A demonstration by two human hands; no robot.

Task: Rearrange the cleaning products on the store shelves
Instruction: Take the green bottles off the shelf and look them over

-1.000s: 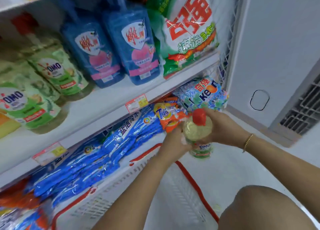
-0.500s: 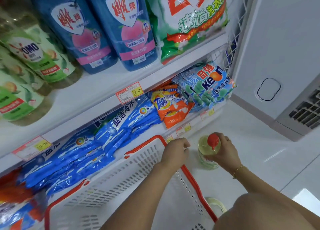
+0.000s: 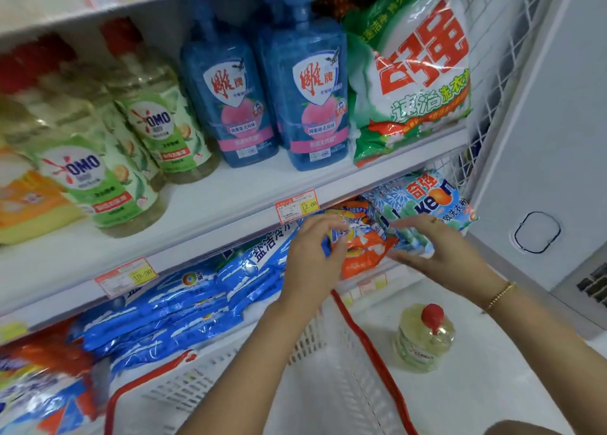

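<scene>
We see the left hand (image 3: 312, 254) gripping the orange packet (image 3: 364, 254), and the right hand (image 3: 440, 254) pinching the blue-green packets (image 3: 427, 201) just beside it. The red-capped bottle (image 3: 423, 336) stands on the floor, below both hands and apart from them.

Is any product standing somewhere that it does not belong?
Yes. One yellow bottle with a red cap stands on the floor beside the basket, while the matching OMO bottles stand on the upper shelf.
</scene>
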